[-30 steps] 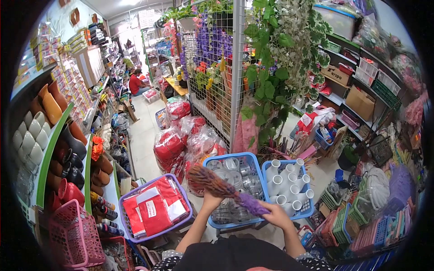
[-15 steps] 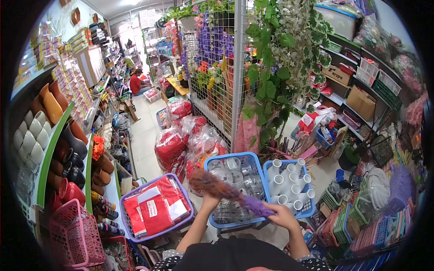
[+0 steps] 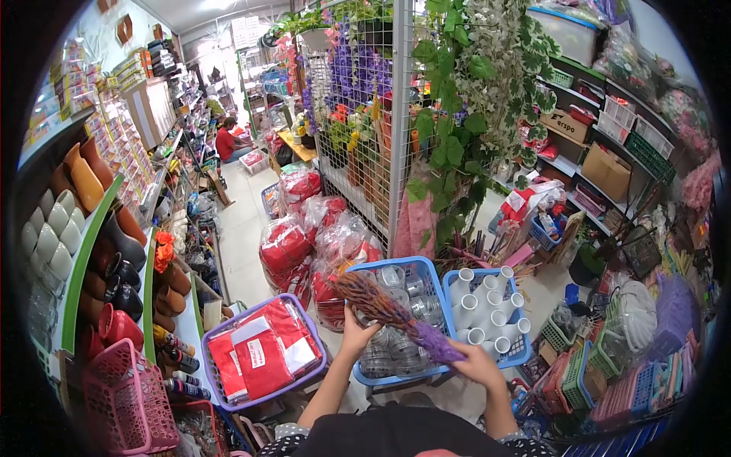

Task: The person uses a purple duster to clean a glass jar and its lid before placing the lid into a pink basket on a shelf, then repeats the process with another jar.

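Note:
A bundle of thin brownish-orange stems [image 3: 373, 298] with a purple lower part slants over the blue basket of clear glassware [image 3: 400, 373]. My right hand [image 3: 478, 365] is closed around its purple end. Beneath the bundle's upper part, my left hand [image 3: 356, 331] has its thumb and fingers apart, close to the stems; nothing shows in it. White bottle-shaped vases [image 3: 483, 312] stand in a second blue basket, just beyond my right hand. Folded red and white cloth [image 3: 263, 350] fills a purple basket to the left of my left hand.
Plastic-wrapped red bundles [image 3: 285, 247] lie on the floor ahead. A white wire rack [image 3: 402, 129] carries hanging greenery. Shelves with vases [image 3: 84, 179] and a pink basket [image 3: 126, 396] line the left side. Another person [image 3: 227, 141] in red sits farther back in the aisle.
The stem bundle's blurred upper end has moved slightly right and is now sharp. My left hand has opened its fingers beneath it. My right hand keeps its hold.

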{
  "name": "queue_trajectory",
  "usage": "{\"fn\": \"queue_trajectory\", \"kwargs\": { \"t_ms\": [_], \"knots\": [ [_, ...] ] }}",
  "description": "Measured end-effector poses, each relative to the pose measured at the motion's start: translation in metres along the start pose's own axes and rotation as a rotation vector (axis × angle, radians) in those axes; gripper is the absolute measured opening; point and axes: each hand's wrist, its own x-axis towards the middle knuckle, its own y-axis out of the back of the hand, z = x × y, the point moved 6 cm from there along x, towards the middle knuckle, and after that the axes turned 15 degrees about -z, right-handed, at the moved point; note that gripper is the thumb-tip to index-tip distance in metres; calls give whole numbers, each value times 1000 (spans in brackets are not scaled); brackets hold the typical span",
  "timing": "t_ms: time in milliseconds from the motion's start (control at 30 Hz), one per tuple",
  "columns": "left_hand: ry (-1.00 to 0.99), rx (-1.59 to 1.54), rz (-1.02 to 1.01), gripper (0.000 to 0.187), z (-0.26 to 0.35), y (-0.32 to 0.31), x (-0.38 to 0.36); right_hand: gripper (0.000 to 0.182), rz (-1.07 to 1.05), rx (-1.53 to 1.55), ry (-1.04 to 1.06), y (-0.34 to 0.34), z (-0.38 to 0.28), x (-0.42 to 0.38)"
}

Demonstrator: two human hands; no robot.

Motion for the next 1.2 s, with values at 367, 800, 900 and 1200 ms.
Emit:
{"fn": "queue_trajectory", "kwargs": {
  "t_ms": [367,800,900,1200],
  "knots": [
    [34,-286,80,51,-4,-10,2,44,69,-84,-163,49,22,-16],
    [-25,451,219,32,8,-20,40,55,154,-164,-238,45,21,11],
    [57,534,219,35,11,-23,47,54,25,-255,-58,47,15,11],
    [-172,740,341,32,29,-19,50,53,-33,-306,51,49,15,18]
  ]
}}
